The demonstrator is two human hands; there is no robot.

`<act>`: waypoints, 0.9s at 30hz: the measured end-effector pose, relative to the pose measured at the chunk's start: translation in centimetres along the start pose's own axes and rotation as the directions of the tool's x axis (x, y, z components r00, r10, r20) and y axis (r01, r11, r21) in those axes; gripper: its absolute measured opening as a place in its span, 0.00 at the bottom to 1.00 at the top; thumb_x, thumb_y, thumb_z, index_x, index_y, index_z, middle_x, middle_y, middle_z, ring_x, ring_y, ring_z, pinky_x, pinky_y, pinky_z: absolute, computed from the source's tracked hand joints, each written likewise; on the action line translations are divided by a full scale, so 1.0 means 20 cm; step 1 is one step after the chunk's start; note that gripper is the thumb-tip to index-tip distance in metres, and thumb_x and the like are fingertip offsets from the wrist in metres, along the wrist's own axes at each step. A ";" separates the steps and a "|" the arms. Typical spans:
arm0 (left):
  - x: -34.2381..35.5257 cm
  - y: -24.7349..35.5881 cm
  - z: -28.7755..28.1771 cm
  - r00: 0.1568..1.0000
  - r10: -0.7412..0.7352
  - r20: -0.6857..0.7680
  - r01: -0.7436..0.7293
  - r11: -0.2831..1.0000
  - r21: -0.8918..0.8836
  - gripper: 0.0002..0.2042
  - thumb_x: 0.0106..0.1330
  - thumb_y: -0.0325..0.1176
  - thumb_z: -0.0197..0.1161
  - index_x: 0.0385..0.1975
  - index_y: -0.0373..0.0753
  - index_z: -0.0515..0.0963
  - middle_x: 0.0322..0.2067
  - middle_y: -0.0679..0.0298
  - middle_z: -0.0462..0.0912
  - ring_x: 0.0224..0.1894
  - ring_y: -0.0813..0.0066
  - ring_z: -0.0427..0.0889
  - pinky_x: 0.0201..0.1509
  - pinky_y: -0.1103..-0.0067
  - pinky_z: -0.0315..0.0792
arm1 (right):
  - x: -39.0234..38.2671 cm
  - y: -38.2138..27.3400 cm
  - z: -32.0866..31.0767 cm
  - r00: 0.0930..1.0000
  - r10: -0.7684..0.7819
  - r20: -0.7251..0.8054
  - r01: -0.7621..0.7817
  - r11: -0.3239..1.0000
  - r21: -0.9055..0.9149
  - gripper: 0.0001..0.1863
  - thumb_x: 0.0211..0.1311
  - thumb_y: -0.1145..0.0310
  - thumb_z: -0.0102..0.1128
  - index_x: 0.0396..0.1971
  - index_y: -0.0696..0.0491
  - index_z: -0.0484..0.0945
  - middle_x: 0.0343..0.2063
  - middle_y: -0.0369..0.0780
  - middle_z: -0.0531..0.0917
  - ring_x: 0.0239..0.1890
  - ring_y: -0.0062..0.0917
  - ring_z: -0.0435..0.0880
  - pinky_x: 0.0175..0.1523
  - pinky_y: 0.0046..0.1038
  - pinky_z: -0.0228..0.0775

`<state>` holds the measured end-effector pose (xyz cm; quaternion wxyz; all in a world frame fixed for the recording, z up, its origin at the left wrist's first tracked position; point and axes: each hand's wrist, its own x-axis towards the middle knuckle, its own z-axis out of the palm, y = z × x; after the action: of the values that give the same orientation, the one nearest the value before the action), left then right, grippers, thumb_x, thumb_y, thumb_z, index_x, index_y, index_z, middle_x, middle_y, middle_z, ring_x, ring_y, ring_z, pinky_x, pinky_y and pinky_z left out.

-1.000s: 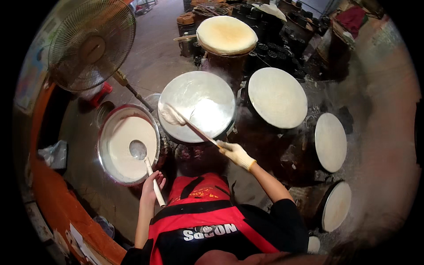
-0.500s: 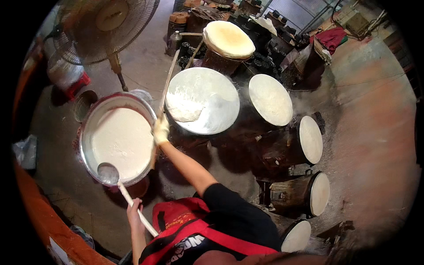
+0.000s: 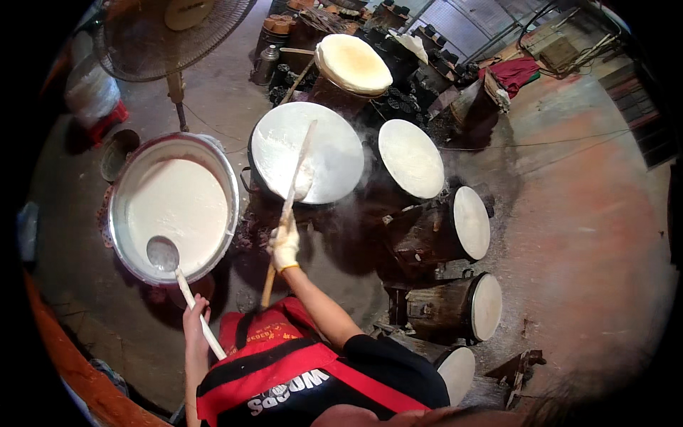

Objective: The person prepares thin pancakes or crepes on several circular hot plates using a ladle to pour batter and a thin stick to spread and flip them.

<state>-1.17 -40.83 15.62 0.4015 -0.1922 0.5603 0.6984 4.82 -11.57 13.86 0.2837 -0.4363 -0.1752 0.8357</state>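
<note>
Open floor (image 3: 562, 285) spreads across the right of the frame. A metal basin (image 3: 134, 174) of pale batter (image 3: 181, 206), centre left, stands just beside a round griddle (image 3: 338, 153), upper centre, apparently part-coated, its right side yet uncovered. Four pale discs (image 3: 411, 158), seemingly done, curve down at right. The gloved right hand (image 3: 286, 248) grips a wooden stick (image 3: 292, 191) over the griddle; the bare left hand (image 3: 196, 313), a ladle (image 3: 163, 253) at the basin's lower rim.

We trace a narrow gap between the basin (image 3: 119, 213) at left and the griddle (image 3: 331, 149). The slanting wooden stick (image 3: 288, 203) bars passage across the griddle; the ladle (image 3: 187, 290) obstructs the near left, the fan (image 3: 178, 35) the far left. We find open floor (image 3: 569, 249) right of the drums (image 3: 441, 302), and room between them and the right hand (image 3: 285, 249).
</note>
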 end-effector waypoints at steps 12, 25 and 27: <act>-0.05 0.03 0.37 0.990 -0.010 0.143 0.008 1.000 0.017 0.12 0.61 0.32 0.60 0.43 0.37 0.72 0.30 0.71 0.75 0.35 0.84 0.75 0.43 0.83 0.68 | 0.12 -0.01 0.00 0.974 -0.064 0.218 0.172 0.834 -0.524 0.25 0.62 0.46 0.47 0.57 0.38 0.65 0.15 0.30 0.66 0.10 0.15 0.61 0.13 0.20 0.53; -0.06 -0.13 0.62 0.987 0.055 0.154 -0.077 0.987 0.142 0.20 0.62 0.32 0.58 0.52 0.31 0.67 0.34 0.68 0.75 0.36 0.83 0.75 0.42 0.85 0.67 | 0.04 -0.27 -0.18 0.964 0.094 0.247 0.077 0.795 -0.602 0.25 0.60 0.46 0.52 0.56 0.37 0.67 0.13 0.29 0.65 0.09 0.13 0.58 0.13 0.19 0.51; -0.08 -0.13 0.67 0.988 0.051 0.144 -0.074 0.985 0.156 0.19 0.62 0.32 0.58 0.51 0.32 0.67 0.34 0.68 0.75 0.36 0.83 0.75 0.43 0.85 0.67 | -0.03 -0.38 -0.30 0.978 0.108 0.179 0.021 0.802 -0.597 0.25 0.60 0.46 0.53 0.56 0.36 0.67 0.14 0.28 0.65 0.10 0.12 0.58 0.14 0.17 0.51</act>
<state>4.25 -28.71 19.16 0.4318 -0.0920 0.5911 0.6751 12.52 -5.64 15.00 0.0937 -0.4193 -0.4465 0.7849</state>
